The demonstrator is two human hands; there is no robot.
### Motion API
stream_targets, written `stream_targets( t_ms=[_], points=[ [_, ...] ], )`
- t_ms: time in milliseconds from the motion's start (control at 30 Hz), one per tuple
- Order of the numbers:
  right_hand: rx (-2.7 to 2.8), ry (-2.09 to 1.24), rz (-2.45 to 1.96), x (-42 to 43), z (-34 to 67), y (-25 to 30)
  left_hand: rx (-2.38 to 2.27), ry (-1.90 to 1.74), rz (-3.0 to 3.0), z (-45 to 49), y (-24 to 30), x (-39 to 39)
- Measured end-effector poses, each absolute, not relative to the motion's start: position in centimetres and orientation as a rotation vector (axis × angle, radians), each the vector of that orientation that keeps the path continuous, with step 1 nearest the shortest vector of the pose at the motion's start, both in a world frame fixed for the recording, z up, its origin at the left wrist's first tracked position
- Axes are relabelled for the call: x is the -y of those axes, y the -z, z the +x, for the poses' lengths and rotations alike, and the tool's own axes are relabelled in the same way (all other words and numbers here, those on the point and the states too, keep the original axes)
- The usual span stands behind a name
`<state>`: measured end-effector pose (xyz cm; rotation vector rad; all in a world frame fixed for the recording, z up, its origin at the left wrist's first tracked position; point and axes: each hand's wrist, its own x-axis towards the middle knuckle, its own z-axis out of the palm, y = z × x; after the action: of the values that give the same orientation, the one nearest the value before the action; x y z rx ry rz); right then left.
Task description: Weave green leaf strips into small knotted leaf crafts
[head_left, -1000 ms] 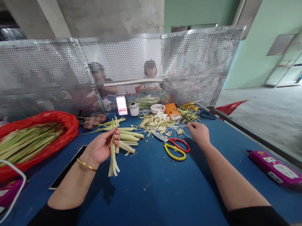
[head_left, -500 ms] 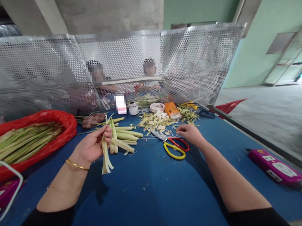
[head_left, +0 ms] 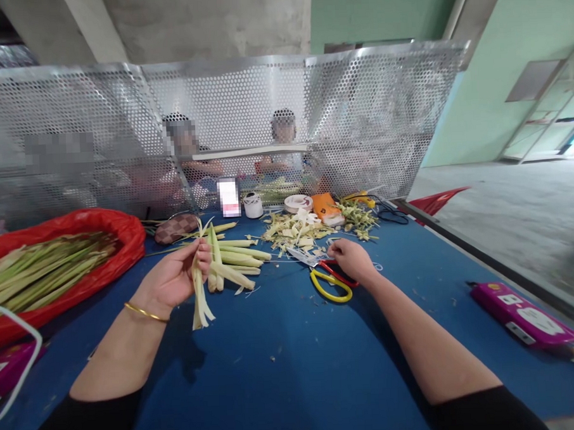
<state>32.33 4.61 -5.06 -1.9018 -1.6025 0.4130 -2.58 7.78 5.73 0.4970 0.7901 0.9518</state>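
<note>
My left hand (head_left: 182,273), a gold bangle at its wrist, is closed around a bunch of pale leaf strips (head_left: 201,307) whose split ends hang down. Just right of it lie pale green leafy stalks (head_left: 241,255), trimmed ends toward me. Fingers pinched together, my right hand (head_left: 350,258) is above the red handle of the scissors (head_left: 332,285), partly covering it. A fine white thread (head_left: 377,267) shows as a small loop beside that hand and seems to pass through its fingers. The scissors' blades point away and left.
A red bag (head_left: 94,274) of long leaves stands left. Leaf scraps (head_left: 294,230), a tape roll (head_left: 298,204), a white spool (head_left: 253,206), an orange packet (head_left: 328,208) and a phone (head_left: 228,198) line the back. Behind a perforated metal screen (head_left: 244,103) sit people. A purple pack (head_left: 524,315) lies right.
My right hand has moved slightly left and down over the scissors' red handle, and a thread loop now shows at its right. My left hand keeps its hold on the leaf strips.
</note>
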Motion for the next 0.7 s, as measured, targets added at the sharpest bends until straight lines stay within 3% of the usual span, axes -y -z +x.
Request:
stream_targets(
  t_ms=[700],
  points=[
    [0.694,-1.059,-1.281,-5.2,36.0,4.9,-0.78,-1.078,0.388,-5.4,-6.7,-9.1]
  ],
)
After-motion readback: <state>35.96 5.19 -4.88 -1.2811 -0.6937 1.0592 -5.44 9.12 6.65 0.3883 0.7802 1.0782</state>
